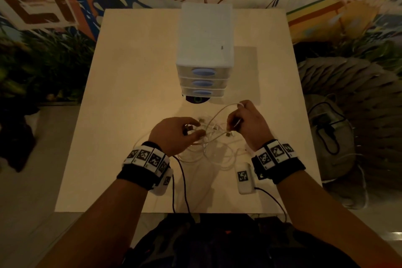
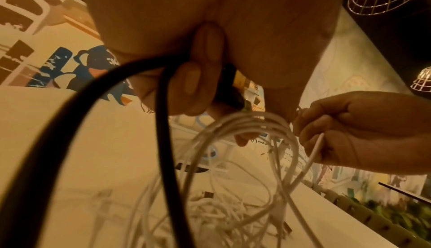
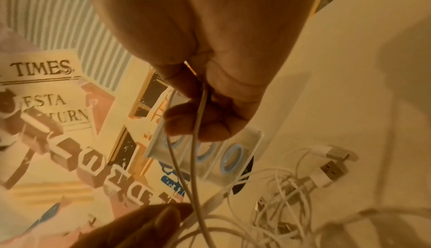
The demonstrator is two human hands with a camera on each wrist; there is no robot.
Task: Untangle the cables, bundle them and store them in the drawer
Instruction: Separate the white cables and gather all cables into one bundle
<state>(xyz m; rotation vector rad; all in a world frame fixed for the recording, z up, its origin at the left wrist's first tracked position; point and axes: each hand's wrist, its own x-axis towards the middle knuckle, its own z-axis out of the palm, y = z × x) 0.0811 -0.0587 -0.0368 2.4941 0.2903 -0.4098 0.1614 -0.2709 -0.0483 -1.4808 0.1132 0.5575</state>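
Cables (image 1: 214, 148) lie tangled on the bench (image 1: 121, 85), in front of the drawer unit (image 1: 203, 80) with its three drawers closed. Both hands hold strands above the heap: left hand (image 1: 176, 131) pinches some loops, right hand (image 1: 248, 123) grips one white strand.

The drawer unit (image 1: 205, 50) stands at upper centre of the table (image 1: 130, 72), its three fronts closed. Bare tabletop lies open left and right of it. Tangled white cables (image 1: 208, 148) crowd the lower centre, between both wrists.
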